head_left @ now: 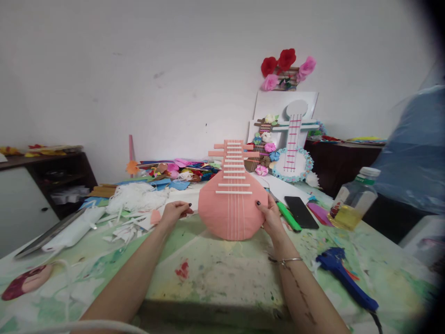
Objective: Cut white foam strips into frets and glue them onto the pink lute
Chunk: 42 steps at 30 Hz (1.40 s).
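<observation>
A pink paper lute (213,208) stands upright at the middle of the table, with white crossbars on its neck and pale strings running down its round body. My right hand (271,217) grips its right edge, thumb on the front and the other fingers behind. To the left of the lute is my left hand (176,212), apart from its body, with fingertips pinched together. What those fingers hold, if anything, is too small to make out.
Right of the lute lie a green cutter (288,216), a black phone (301,212), a bottle of yellow liquid (352,202) and a blue glue gun (347,278). Paper scraps (127,232) cover the left. Behind stands a white paper instrument (295,139) with blue flowers.
</observation>
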Each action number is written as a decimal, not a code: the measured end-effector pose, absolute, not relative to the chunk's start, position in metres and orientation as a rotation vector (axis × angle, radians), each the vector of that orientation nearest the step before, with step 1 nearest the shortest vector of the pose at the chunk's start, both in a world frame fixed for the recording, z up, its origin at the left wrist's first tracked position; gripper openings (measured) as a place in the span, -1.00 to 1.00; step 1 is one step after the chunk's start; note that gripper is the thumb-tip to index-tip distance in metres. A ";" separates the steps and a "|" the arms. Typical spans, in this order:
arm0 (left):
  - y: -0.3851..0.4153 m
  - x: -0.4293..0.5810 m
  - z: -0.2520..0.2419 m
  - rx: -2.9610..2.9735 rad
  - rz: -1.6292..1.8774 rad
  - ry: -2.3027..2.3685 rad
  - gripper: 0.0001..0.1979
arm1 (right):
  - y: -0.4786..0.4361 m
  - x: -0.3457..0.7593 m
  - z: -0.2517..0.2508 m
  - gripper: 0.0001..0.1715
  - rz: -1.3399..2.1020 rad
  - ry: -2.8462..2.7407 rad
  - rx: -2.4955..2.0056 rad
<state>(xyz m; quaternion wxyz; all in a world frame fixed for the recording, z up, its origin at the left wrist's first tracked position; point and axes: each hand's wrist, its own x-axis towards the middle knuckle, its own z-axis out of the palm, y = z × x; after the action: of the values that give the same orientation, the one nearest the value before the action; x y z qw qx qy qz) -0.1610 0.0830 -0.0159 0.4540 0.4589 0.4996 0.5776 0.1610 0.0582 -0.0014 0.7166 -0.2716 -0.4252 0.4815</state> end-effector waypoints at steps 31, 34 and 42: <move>0.087 -0.160 -0.018 1.455 1.389 1.513 -0.72 | 0.069 0.167 -0.025 -0.56 1.209 -0.913 -0.920; 0.088 -0.169 -0.016 1.474 1.341 1.663 -0.81 | 0.082 0.171 -0.030 -0.58 1.156 -0.829 -0.964; 0.095 -0.174 -0.018 1.662 1.191 1.941 -0.88 | 0.159 0.175 -0.013 -0.57 0.976 -0.760 -1.048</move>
<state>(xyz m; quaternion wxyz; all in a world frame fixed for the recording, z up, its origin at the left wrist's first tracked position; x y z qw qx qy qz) -0.1737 0.0949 -0.0179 0.1607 0.5818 0.6796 0.4170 0.1746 0.1586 -0.0126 0.6891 -0.4687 -0.3395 0.4362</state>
